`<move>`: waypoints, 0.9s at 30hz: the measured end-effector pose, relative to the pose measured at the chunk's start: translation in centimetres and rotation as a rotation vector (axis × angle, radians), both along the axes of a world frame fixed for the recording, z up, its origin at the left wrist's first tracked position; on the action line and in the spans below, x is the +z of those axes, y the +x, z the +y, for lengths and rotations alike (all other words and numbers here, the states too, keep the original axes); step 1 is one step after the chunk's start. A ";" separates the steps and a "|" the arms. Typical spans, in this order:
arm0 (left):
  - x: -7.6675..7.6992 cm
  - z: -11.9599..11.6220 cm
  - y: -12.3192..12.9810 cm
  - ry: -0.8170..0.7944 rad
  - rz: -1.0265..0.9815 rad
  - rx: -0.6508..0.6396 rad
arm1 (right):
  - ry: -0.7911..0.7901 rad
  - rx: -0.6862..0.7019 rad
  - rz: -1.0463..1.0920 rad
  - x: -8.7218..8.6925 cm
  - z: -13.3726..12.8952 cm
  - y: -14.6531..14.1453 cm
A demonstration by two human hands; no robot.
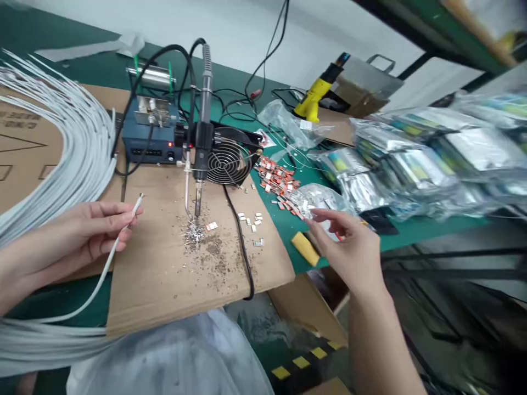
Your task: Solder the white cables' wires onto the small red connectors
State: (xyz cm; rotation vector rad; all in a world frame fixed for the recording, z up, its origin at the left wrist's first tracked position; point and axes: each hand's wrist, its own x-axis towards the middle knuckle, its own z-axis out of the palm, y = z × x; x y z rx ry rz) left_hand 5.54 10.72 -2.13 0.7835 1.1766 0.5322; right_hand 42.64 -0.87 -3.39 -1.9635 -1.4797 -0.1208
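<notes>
My left hand (101, 230) pinches a white cable (107, 264) near its stripped end, where short wire ends stick out. The rest of that cable curves down to a bundle at the lower left. My right hand (343, 241) is closed in a pinch beside a clear plastic bag (323, 197) and a pile of small orange-and-white connectors (275, 178). Whatever its fingertips hold is too small to make out. Between the hands, a soldering iron (202, 148) stands upright in a holder, tip down over a heap of solder bits (194, 233).
Small white connectors (253, 224) lie on the cardboard (164, 291) near a black cord (242, 252). Behind are a blue soldering station (150, 145), a solder spool (154, 77), a fan (228, 159) and a yellow heat gun (317, 93). Silver bagged packs (415, 159) stand right; white cables (88, 142) left.
</notes>
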 end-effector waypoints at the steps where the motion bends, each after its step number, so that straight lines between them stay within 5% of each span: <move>1: 0.0 0.2 -0.2 -0.015 -0.045 -0.005 | -0.035 0.153 0.010 0.2 1.0 -1.3; 4: -0.3 0.5 -0.9 -0.021 -0.094 -0.053 | -0.195 0.537 0.072 0.4 4.0 -5.8; 6: -0.5 0.4 -1.0 -0.007 -0.077 -0.097 | -0.331 0.643 0.104 0.2 5.8 -8.3; 9: -0.5 0.0 -0.6 0.029 -0.037 -0.115 | -0.467 0.658 0.090 -0.4 7.3 -10.5; 16: -0.1 -0.5 0.7 0.074 -0.019 -0.214 | -0.490 0.723 0.004 -1.9 7.9 -10.6; 22: -0.5 -0.5 2.1 0.120 0.017 -0.292 | -0.495 0.773 -0.056 -1.0 7.9 -10.7; 27: -0.6 0.1 3.7 0.291 0.146 -0.390 | -0.522 0.745 0.404 -0.5 7.8 -11.3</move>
